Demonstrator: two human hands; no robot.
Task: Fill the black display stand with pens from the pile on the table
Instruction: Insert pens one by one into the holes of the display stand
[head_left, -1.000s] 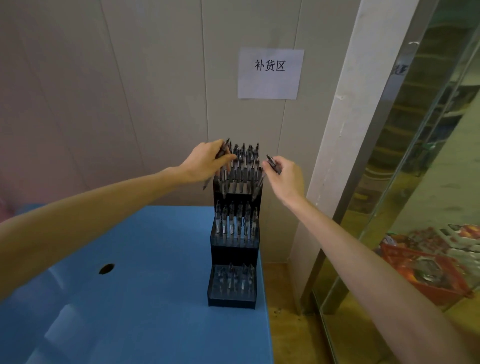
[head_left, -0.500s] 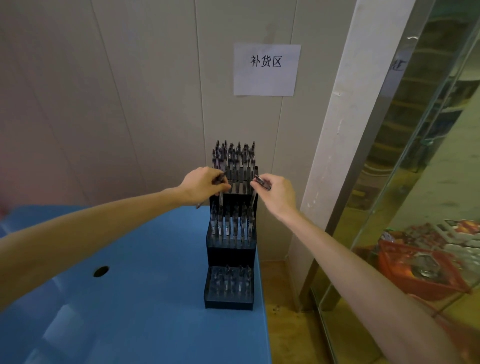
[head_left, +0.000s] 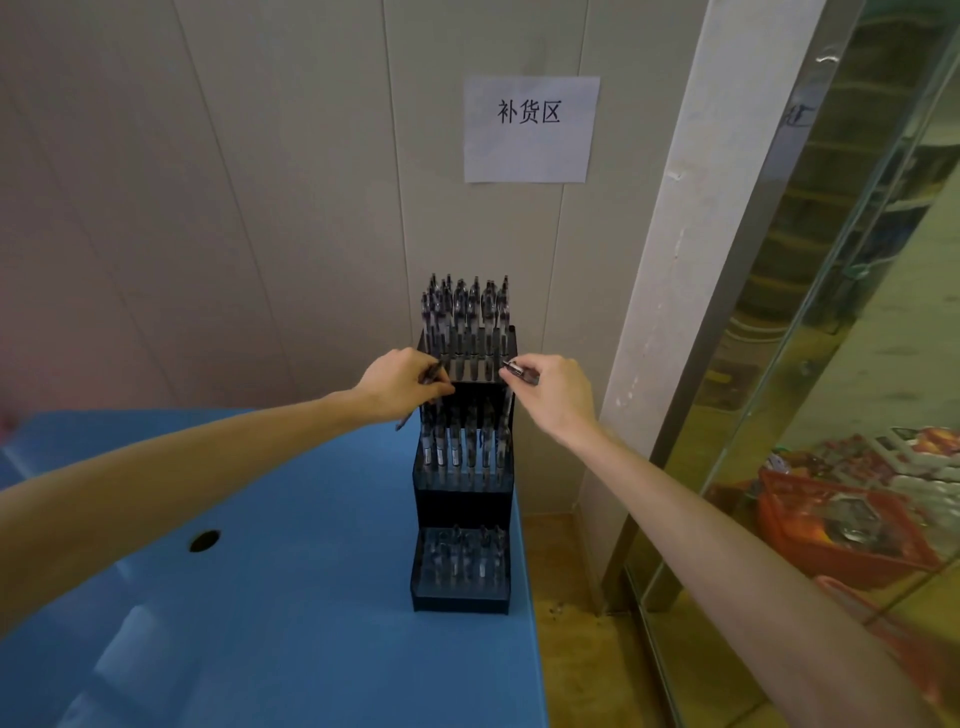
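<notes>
Left hand (head_left: 397, 384) curled round a dark pen (head_left: 422, 394), slanted, lower tip poking out below the fist toward the blue table (head_left: 270, 597). Right hand (head_left: 556, 392) pinching another pen (head_left: 519, 371) near its upper end, nearly level, pointing left. Both raised at the middle tier of the black display stand (head_left: 462, 467), at the table's far right edge against the wall. Top tier packed with upright pens; middle mostly filled; lowest holding few. No pile in view. Best done, probably, by turning each pen upright, tip down, over a free slot and lowering straight, without knocking neighbours. Forearms extended forward, wrists slightly bent inward, converging.
</notes>
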